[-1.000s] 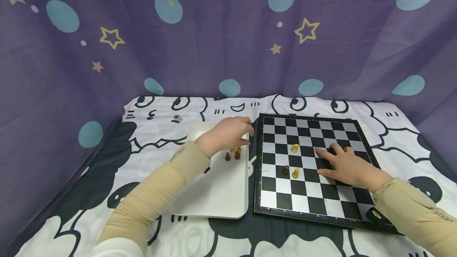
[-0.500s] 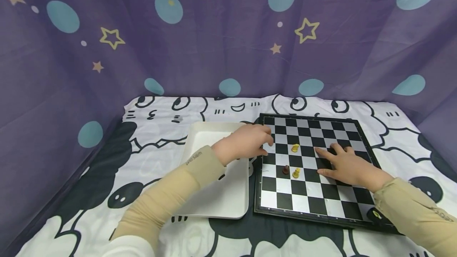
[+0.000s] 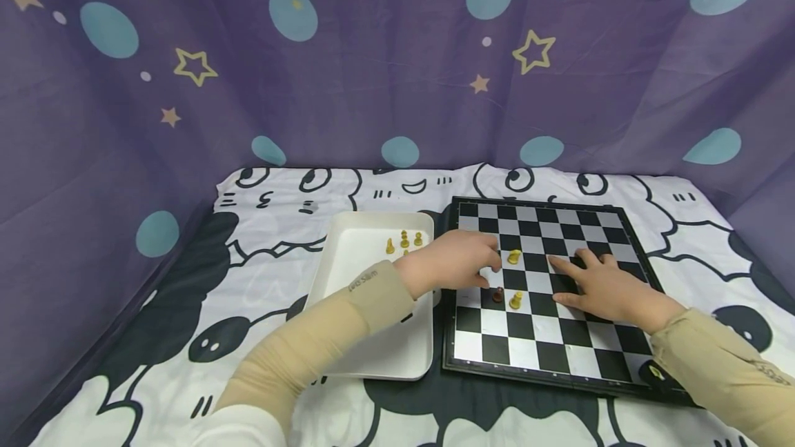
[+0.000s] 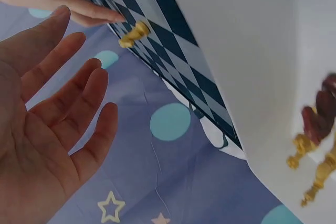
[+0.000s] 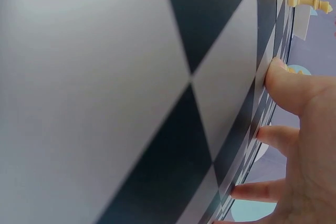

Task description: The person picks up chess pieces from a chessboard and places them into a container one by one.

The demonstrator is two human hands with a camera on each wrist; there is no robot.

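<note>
Over the left side of the chessboard [image 3: 546, 350], my left hand [image 3: 452, 259] hovers with nothing between its spread, bent fingers. Its fingertips are close to a dark red chess piece [image 3: 498, 294] and a yellow chess piece [image 3: 514, 256]. Beside the red one stands another yellow chess piece [image 3: 516, 301]. My right hand [image 3: 605, 293] rests on the board's right half, its fingers spread and touching the squares. In the left wrist view, the left palm [image 4: 52, 119] faces the camera and holds nothing.
A white tray [image 3: 366, 336] lies left of the board, with several yellow chess pieces [image 3: 404, 240] at its back right. Dark red pieces [image 4: 318, 116] lie in it too, as the left wrist view shows. A purple curtain [image 3: 397, 67] hangs behind the patterned cloth [image 3: 298, 205].
My left hand has moved right, from over the tray to over the board's left columns, uncovering pieces in the tray. The right hand has stayed in place.
</note>
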